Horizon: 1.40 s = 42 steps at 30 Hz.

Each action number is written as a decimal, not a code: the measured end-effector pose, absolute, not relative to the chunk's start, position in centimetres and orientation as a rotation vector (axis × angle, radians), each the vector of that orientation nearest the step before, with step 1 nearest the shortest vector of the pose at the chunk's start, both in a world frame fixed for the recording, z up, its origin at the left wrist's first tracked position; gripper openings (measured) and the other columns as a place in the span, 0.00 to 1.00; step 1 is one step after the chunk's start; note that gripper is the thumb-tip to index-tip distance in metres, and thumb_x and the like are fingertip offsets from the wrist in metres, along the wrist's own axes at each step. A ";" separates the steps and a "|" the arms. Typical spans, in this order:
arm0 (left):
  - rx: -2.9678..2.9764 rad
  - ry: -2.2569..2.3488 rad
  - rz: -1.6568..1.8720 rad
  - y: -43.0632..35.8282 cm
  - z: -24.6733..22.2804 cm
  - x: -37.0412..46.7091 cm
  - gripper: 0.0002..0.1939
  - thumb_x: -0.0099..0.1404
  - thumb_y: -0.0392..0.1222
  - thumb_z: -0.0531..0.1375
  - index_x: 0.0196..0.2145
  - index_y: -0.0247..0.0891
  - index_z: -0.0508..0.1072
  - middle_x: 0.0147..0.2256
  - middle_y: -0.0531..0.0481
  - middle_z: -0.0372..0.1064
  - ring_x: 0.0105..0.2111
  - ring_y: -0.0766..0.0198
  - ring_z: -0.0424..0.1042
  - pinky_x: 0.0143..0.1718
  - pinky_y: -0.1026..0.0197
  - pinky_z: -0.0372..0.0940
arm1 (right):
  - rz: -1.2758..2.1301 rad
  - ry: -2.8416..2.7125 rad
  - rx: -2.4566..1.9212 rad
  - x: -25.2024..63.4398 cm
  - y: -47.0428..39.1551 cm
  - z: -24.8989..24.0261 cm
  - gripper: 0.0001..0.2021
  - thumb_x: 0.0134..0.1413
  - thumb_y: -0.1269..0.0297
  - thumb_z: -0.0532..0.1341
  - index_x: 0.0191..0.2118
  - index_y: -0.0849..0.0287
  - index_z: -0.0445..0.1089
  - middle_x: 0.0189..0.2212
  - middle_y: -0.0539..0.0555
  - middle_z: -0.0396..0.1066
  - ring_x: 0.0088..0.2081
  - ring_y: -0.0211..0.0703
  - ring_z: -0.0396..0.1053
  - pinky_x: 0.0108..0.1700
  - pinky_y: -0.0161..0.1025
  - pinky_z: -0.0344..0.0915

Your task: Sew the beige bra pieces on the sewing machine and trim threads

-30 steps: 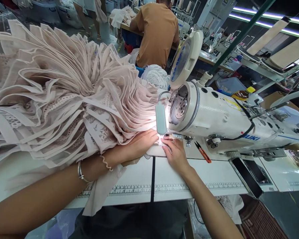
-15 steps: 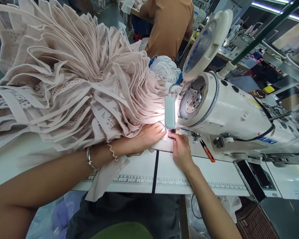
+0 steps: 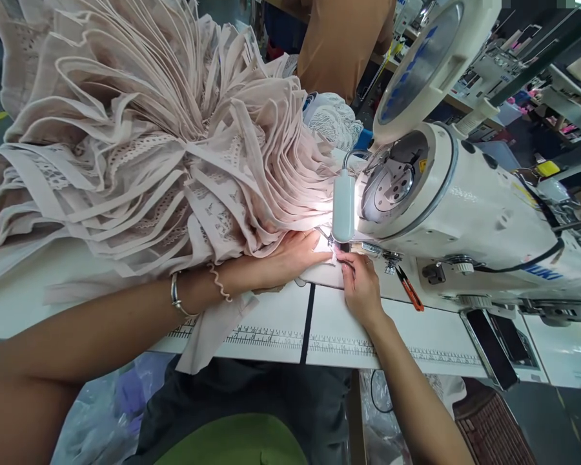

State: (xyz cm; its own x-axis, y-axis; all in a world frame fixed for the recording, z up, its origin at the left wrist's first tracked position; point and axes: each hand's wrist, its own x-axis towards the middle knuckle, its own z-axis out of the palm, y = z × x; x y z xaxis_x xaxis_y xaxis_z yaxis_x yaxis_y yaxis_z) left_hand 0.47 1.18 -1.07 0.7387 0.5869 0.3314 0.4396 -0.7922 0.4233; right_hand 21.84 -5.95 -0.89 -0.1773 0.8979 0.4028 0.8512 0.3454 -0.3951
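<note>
A large heap of pale pink fabric pieces with lace [image 3: 174,148] spreads over the left of the table, up to the sewing machine [image 3: 484,200]. My left hand [image 3: 295,258] lies against the heap's front edge, its fingertips near the lit needle area; what its fingers press or hold is too small to tell. My right hand [image 3: 362,284] is just right of the needle, fingers pinched at a small pale piece [image 3: 334,256] under the lamp [image 3: 343,206]. The needle itself is mostly hidden. A fabric strip [image 3: 213,332] hangs over the table edge beneath my left wrist.
Orange-handled snips [image 3: 410,290] lie right of my right hand. A phone [image 3: 489,345] rests at the table's front right. The magnifier [image 3: 430,64] stands above the machine head. White lace [image 3: 334,119] lies behind the heap. A person in brown [image 3: 341,48] is beyond.
The view has shifted, so the heap and machine appear farther right and larger. Both hands remain beside the needle area, with the right fingers slightly changed in pose.
</note>
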 end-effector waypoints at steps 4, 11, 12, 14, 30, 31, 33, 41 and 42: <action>2.672 0.769 0.677 1.0 -1.0 0.4 0.08 0.69 0.37 0.53 0.39 0.39 0.72 0.39 0.46 0.67 0.41 0.56 0.65 0.41 0.56 0.59 | -0.113 -2.117 -1.436 21.5 -6.0 -0.7 0.09 0.67 0.66 0.56 0.42 0.53 0.74 0.34 0.54 0.77 0.38 0.48 0.72 0.46 0.45 0.65; 3.012 0.641 0.556 0.5 0.3 0.3 0.12 0.68 0.29 0.52 0.42 0.38 0.74 0.36 0.47 0.69 0.37 0.59 0.65 0.35 0.56 0.54 | -0.480 -2.264 -1.226 20.6 -6.1 0.0 0.06 0.66 0.71 0.59 0.37 0.57 0.72 0.27 0.51 0.75 0.31 0.43 0.69 0.43 0.42 0.62; 3.056 0.635 0.555 0.4 0.4 0.3 0.13 0.69 0.28 0.51 0.39 0.37 0.74 0.35 0.47 0.69 0.36 0.59 0.65 0.34 0.56 0.54 | -0.510 -2.271 -1.230 20.4 -6.1 0.0 0.07 0.66 0.72 0.58 0.36 0.57 0.72 0.26 0.51 0.74 0.31 0.43 0.69 0.44 0.42 0.62; 3.110 0.610 0.595 0.2 0.6 0.5 0.14 0.68 0.26 0.50 0.34 0.36 0.72 0.34 0.48 0.69 0.34 0.61 0.64 0.33 0.55 0.52 | -0.525 -2.261 -1.286 20.0 -6.0 -0.2 0.09 0.66 0.72 0.57 0.35 0.57 0.72 0.24 0.50 0.72 0.31 0.44 0.68 0.43 0.42 0.63; 3.060 0.639 0.683 0.3 0.2 0.5 0.16 0.72 0.28 0.48 0.32 0.35 0.72 0.32 0.46 0.71 0.33 0.61 0.63 0.34 0.57 0.56 | -0.015 -2.081 -1.303 21.5 -6.2 0.5 0.10 0.63 0.70 0.56 0.40 0.53 0.76 0.31 0.50 0.79 0.35 0.44 0.74 0.40 0.42 0.69; 3.061 0.626 0.699 0.3 0.1 0.5 0.16 0.72 0.28 0.48 0.32 0.34 0.73 0.32 0.46 0.71 0.33 0.61 0.63 0.34 0.57 0.56 | -0.026 -2.098 -1.276 21.6 -6.3 0.5 0.12 0.62 0.72 0.56 0.41 0.53 0.76 0.32 0.50 0.79 0.36 0.44 0.74 0.41 0.42 0.69; 3.063 0.607 0.715 0.3 0.0 0.6 0.16 0.73 0.29 0.48 0.32 0.34 0.73 0.32 0.46 0.71 0.32 0.61 0.64 0.34 0.58 0.55 | -0.061 -2.139 -1.225 21.7 -6.3 0.5 0.15 0.59 0.74 0.55 0.43 0.54 0.77 0.35 0.50 0.80 0.37 0.44 0.75 0.42 0.43 0.70; 2.827 0.684 0.671 0.3 -0.1 -0.3 0.12 0.68 0.27 0.51 0.41 0.35 0.72 0.47 0.40 0.72 0.45 0.56 0.68 0.45 0.55 0.61 | 0.081 -2.170 -1.380 21.9 -6.3 0.2 0.18 0.57 0.75 0.54 0.38 0.49 0.80 0.39 0.51 0.76 0.40 0.43 0.73 0.47 0.44 0.70; 2.827 0.668 0.648 0.3 -0.1 -0.5 0.12 0.67 0.27 0.52 0.43 0.34 0.72 0.49 0.39 0.71 0.47 0.55 0.68 0.47 0.55 0.61 | 0.086 -2.158 -1.404 21.9 -6.4 0.1 0.18 0.57 0.75 0.54 0.38 0.49 0.80 0.39 0.51 0.75 0.40 0.43 0.73 0.47 0.44 0.70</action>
State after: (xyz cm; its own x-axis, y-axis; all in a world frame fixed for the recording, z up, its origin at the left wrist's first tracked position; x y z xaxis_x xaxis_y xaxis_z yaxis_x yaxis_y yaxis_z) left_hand -0.48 0.28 -0.13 0.8058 0.4592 0.3740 0.3874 -0.8864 0.2535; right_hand 21.92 -6.35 0.11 -0.2962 0.8599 0.4158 0.8242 0.4501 -0.3436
